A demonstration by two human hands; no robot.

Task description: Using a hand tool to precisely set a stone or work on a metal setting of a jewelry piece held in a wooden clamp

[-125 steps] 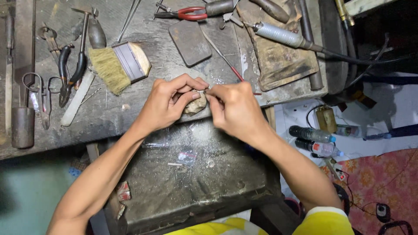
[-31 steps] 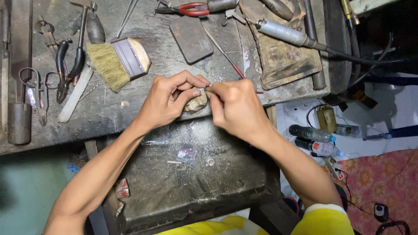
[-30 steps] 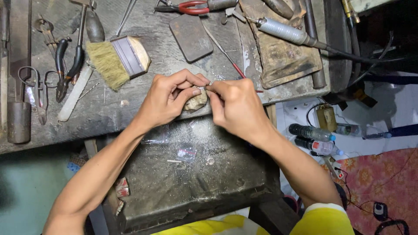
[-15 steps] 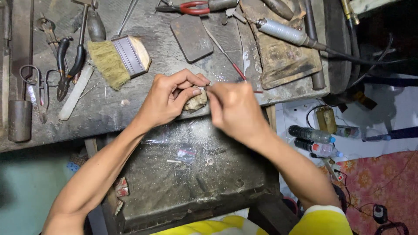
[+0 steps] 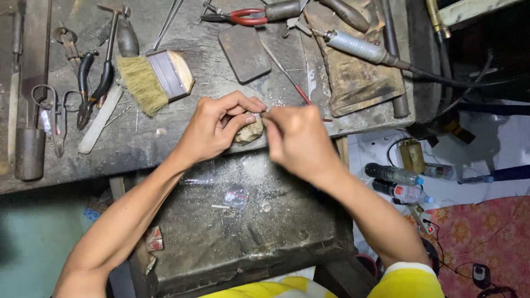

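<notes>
Head view, one moment at the desk (image 5: pixel 165 143) edge.

Left hand (image 5: pixel 212 129): fingers curled together, thumb and forefinger pinched on a small silvery ring (image 5: pixel 255 116), held just above a worn tan bench block (image 5: pixel 249 132) that juts from the desk edge. The palm side of the hand rests against that block.

Right hand (image 5: pixel 295 138): closed, fingertips drawn together at the ring from the other side. It seems to grip a thin tool — too small and too hidden to name. I cannot tell whether it touches the ring itself.

Handling judgement: the ring looks tiny, light, stiff metal, smooth enough to slip. Best hold is on its outer band between two fingertips, braced on the block. If dropped, it would fall to the dark tray (image 5: pixel 243 232) below, where small bits already lie.

About the hands: a flat brush (image 5: pixel 154 80) with pale bristles to the left, black-handled pliers (image 5: pixel 91 83), small scissors (image 5: pixel 52 113), a dark flat slab (image 5: pixel 244 52), red-handled pliers (image 5: pixel 243 15) at the top, and a corded handpiece (image 5: pixel 359 48) on a brown wooden board (image 5: pixel 359 83) — all well apart from the ring.
</notes>
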